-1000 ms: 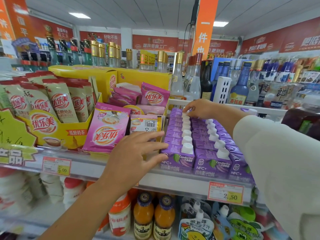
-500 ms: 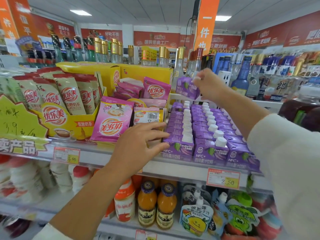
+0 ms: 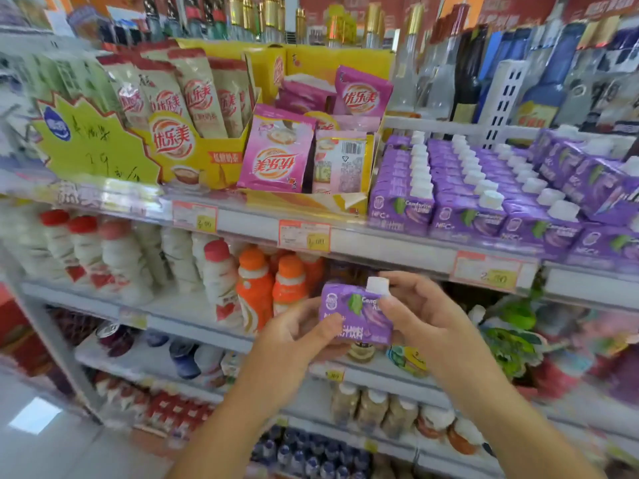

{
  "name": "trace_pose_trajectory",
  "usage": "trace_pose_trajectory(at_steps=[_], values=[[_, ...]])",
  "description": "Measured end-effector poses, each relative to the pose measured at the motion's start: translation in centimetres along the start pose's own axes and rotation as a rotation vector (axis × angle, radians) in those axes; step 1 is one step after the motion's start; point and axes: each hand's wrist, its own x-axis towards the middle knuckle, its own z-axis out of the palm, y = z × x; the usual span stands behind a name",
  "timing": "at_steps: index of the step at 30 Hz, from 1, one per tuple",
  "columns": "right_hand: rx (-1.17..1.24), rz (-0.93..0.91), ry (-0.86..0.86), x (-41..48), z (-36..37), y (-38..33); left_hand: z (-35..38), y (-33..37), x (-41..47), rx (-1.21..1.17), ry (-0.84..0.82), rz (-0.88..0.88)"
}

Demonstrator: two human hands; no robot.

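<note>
Purple and white-capped, a small juice carton (image 3: 356,314) sits low in the centre of the frame, held in front of the shelves by both hands. The left hand (image 3: 294,335) grasps its lower left corner, thumb across the front. The right hand (image 3: 423,312) pinches its right side, fingertips beside the cap. At the right of the frame, rows of matching purple cartons (image 3: 484,188) fill the shelf (image 3: 397,248). Pink sachets (image 3: 276,153) stand upper centre.
</note>
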Motion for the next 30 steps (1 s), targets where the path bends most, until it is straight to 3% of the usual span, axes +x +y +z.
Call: trace_pose_trajectory(at_steps=[4,9,19,25,30], values=[[0.036,0.069,-0.025,-1.7,2.0,4.6,-1.3,-3.0,-3.1,-0.141,0.148,-0.136],[0.057,0.081,-0.025,-2.4,3.6,6.9,-2.5,-3.8,-5.2,-0.258,0.237,-0.181],[0.052,0.033,-0.053,-2.8,4.3,7.4,-2.9,-3.7,-6.1,-0.298,0.227,-0.152],[-0.071,0.034,-0.176,-3.0,5.0,8.0,-2.2,-3.9,-6.4,-0.253,0.218,-0.126],[-0.132,0.033,-0.109,-3.5,5.1,8.6,-1.6,-4.1,-6.4,-0.296,0.255,-0.123]])
